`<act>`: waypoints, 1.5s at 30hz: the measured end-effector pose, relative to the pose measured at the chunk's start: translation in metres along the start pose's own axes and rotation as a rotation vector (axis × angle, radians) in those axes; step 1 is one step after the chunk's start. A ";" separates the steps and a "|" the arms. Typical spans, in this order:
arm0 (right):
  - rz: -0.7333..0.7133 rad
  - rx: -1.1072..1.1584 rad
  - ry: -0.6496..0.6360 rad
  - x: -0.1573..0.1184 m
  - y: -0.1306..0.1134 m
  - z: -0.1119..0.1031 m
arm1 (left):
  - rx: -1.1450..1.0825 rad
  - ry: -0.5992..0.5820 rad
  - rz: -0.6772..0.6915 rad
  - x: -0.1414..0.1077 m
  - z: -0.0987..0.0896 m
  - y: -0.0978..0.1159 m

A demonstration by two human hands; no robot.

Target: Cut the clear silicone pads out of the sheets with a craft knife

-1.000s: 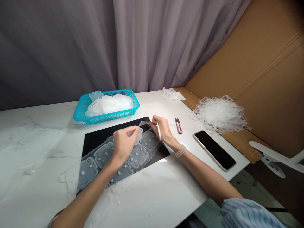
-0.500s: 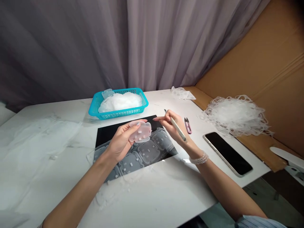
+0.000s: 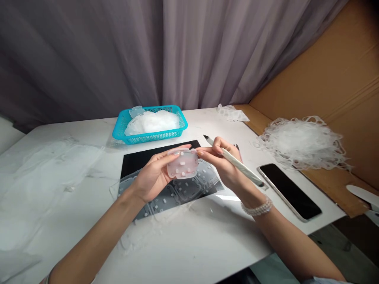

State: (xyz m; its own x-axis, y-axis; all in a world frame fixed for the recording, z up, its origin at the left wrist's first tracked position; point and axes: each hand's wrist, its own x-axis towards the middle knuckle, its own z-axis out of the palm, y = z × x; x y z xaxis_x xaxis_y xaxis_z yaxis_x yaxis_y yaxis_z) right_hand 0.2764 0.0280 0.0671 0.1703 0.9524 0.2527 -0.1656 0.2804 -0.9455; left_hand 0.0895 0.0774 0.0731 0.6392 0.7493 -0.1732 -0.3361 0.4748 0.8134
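Nearest me, the left hand (image 3: 154, 176) clamps a translucent piece (image 3: 182, 165) between thumb and fingers above the black mat (image 3: 136, 161), and the right hand (image 3: 225, 162) has fingers curled round a pen-like tool (image 3: 241, 166), fingertips at the piece's two-o'clock corner. At six o'clock below lies a clear sheet (image 3: 164, 202) of similar shapes; beyond, toward eleven, stands the blue basket (image 3: 154, 139).

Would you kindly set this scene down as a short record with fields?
Left hand: holds a translucent piece
Right hand: grips a pen-like white tool, at the piece's right edge
Beneath: black mat bearing a translucent sheet
Behind: blue basket holding a white heap
Right side: phone, lying flat; tangled white pile
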 end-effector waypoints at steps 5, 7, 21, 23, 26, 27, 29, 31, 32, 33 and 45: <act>0.036 0.081 -0.003 0.002 0.002 0.000 | -0.052 -0.009 -0.044 -0.001 0.002 0.001; 0.050 0.091 -0.007 0.002 0.001 0.000 | -0.067 0.001 -0.069 0.000 0.003 0.001; 0.188 0.071 -0.049 0.001 0.004 -0.003 | -0.096 0.078 -0.113 -0.001 0.005 0.002; 0.153 0.057 -0.004 0.002 0.005 -0.005 | -0.116 0.113 -0.104 0.002 0.002 0.001; 0.016 -0.058 0.114 0.001 0.006 -0.003 | -0.162 0.224 -0.137 0.005 -0.004 -0.001; -0.029 -0.137 0.132 0.000 0.006 -0.001 | -0.185 0.243 -0.162 0.006 -0.005 -0.003; -0.067 -0.322 0.063 -0.004 0.005 0.003 | -0.232 0.213 -0.208 0.006 -0.006 -0.005; -0.046 -0.437 -0.077 -0.007 0.003 0.007 | -0.259 0.149 -0.199 0.006 -0.004 -0.008; -0.039 -0.436 -0.114 -0.008 0.001 0.007 | -0.260 0.131 -0.178 0.005 -0.003 -0.009; -0.043 -0.394 -0.108 -0.008 0.000 0.007 | -0.254 0.125 -0.156 0.005 -0.002 -0.009; 0.194 -0.040 -0.034 0.001 0.005 -0.008 | -0.194 0.082 -0.202 -0.001 0.003 -0.005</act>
State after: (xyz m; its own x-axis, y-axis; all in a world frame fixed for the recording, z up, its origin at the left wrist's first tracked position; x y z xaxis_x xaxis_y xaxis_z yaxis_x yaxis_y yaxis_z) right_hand 0.2838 0.0293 0.0605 0.1064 0.9918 0.0714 -0.1531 0.0873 -0.9843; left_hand 0.0928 0.0724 0.0712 0.6511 0.6616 -0.3720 -0.3386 0.6918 0.6378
